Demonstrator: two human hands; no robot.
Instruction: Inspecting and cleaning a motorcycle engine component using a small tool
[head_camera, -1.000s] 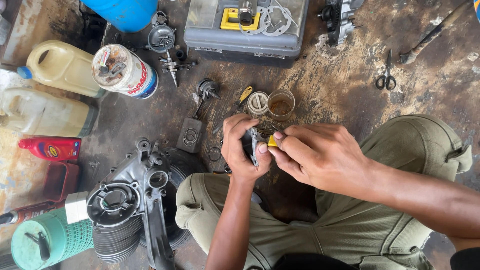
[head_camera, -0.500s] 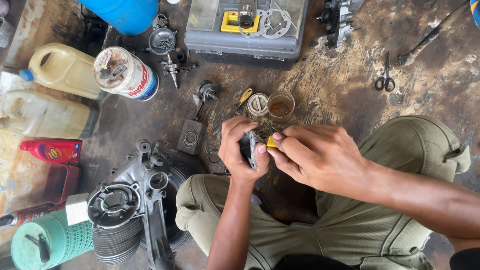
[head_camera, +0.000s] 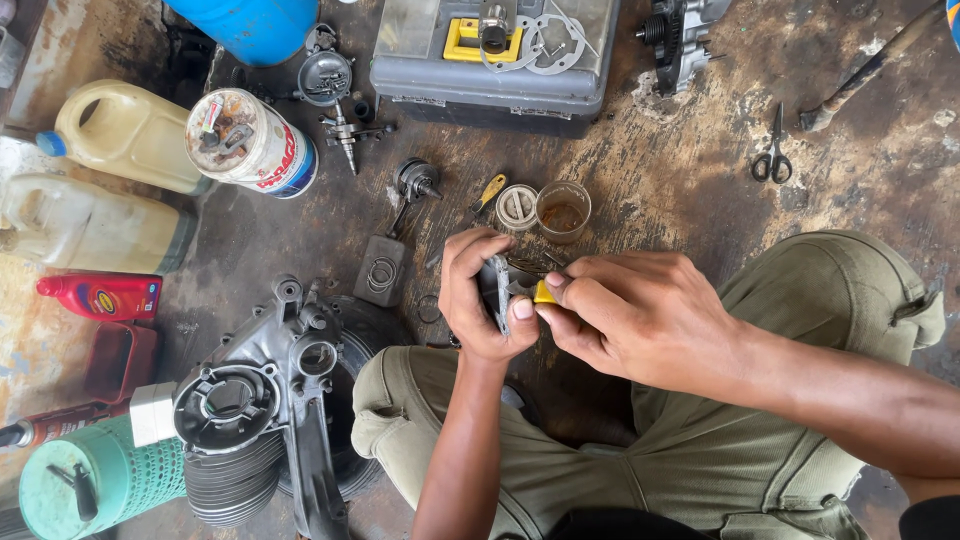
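- left hand wraps a small dark metal part, fingers curled round it, thumb pressing its near edge; part sits above the lap, just in front of the knees.
- right hand pinches a small yellow piece tight between thumb & fingertips, touching the part's right side; what the piece is, can't tell.
- to do it well, imo: keep the left grip firm so the part can't twist, work the yellow piece w/ short controlled strokes, wrists close to the knees.
- packages, big to small: blue drum top edge; grey case w/ yellow insert; two pale yellowish jugs far left; white can w/ red lettering, on its side; red flat bottle w/ yellow label; small clear cup of brownish liquid.
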